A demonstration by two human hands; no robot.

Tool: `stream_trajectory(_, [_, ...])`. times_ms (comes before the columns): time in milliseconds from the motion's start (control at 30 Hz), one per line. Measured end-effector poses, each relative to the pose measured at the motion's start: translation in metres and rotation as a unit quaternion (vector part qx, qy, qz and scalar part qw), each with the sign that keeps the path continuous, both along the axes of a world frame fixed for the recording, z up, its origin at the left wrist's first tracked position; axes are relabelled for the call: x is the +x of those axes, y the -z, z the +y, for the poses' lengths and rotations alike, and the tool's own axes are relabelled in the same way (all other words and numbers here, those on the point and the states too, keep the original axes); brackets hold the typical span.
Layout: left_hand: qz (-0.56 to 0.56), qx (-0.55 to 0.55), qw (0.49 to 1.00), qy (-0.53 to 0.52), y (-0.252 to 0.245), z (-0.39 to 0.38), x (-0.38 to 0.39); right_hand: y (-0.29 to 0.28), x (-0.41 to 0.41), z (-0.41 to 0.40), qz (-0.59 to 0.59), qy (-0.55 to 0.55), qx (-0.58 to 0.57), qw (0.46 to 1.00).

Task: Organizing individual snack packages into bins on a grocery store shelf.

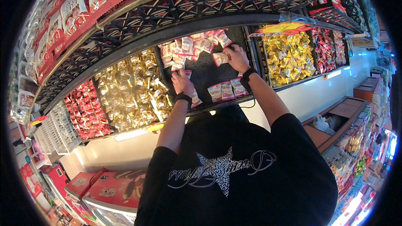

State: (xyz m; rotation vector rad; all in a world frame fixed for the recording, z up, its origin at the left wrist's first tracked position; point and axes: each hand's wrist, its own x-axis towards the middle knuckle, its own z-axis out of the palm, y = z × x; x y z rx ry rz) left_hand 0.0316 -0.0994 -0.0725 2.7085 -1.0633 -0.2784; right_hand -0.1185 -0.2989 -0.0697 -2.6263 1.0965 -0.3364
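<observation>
Small red-and-white wrapped snack packets (187, 45) lie loosely piled at the back left of a black mesh shelf bin (204, 77). Along the bin's front edge several like packets (227, 90) lie side by side in a row. My left hand (182, 83) is at the bin's left side, its fingertips at a packet (178, 63); whether it grips it I cannot tell. Over the right part of the bin, my right hand (237, 57) has its fingers on a packet (220, 59), holding its right end. Both wrists wear black bands.
Gold-wrapped sweets (132, 88) fill the bin to the left, with red-wrapped ones (88, 110) beyond. Yellow-wrapped sweets (287, 58) are in the bin to the right. A black lattice shelf (188, 6) bearing red bags (73, 15) overhangs the back. A price sign (282, 29) hangs at the right.
</observation>
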Motion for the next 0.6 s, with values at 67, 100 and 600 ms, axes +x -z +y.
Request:
stream_trajectory(67, [0.027,0.002,0.999,-0.017,0.001,0.003,0.005,-0.004,-0.005,0.002,-0.005,-0.091,-0.009,0.996])
stream_trajectory(100, [0.051,0.003,0.998,-0.03,-0.003,0.003,0.007,-0.001,-0.006,0.005,-0.004,-0.089,-0.008,0.996])
stream_trajectory(600, [0.146,0.192,0.969,0.053,0.007,0.055,0.008,-0.013,0.02,0.067,-0.054,-0.194,-0.004,0.98])
